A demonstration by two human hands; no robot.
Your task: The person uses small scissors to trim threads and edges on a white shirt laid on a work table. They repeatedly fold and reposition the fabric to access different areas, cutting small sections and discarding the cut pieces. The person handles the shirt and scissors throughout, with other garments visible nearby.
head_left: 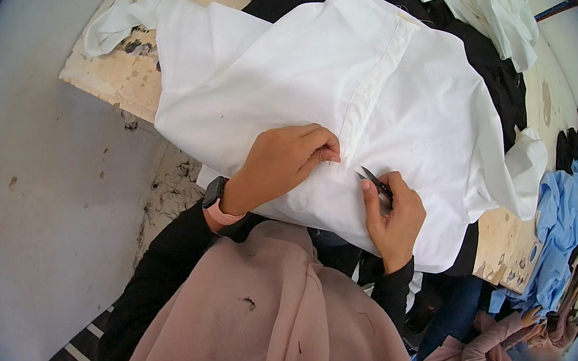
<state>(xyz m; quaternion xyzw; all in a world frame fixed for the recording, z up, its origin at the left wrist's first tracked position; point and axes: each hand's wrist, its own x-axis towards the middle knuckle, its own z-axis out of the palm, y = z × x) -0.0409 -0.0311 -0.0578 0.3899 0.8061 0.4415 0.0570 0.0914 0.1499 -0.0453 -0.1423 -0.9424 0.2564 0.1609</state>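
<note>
A white shirt-like garment (272, 83) is spread over the table in front of me, its sleeves out to both sides and a stitched placket (374, 89) running down its middle. By the lower end of that placket, my left hand (289, 155) is closed in a pinch close to the cloth. What lies between its fingertips is too small to make out; it may be a thread. Just to the right, my right hand (397, 220) grips small black thread snips (378, 185). Their pointed blades face the placket, a short gap from my left fingertips.
Black cloth (494, 61) lies under and behind the garment on the wooden table (119, 81). More white cloth (486, 16) is heaped at the far right. Light blue garments (562, 209) hang at the right, near another person in pink (477, 359). A pale wall (38, 147) stands left.
</note>
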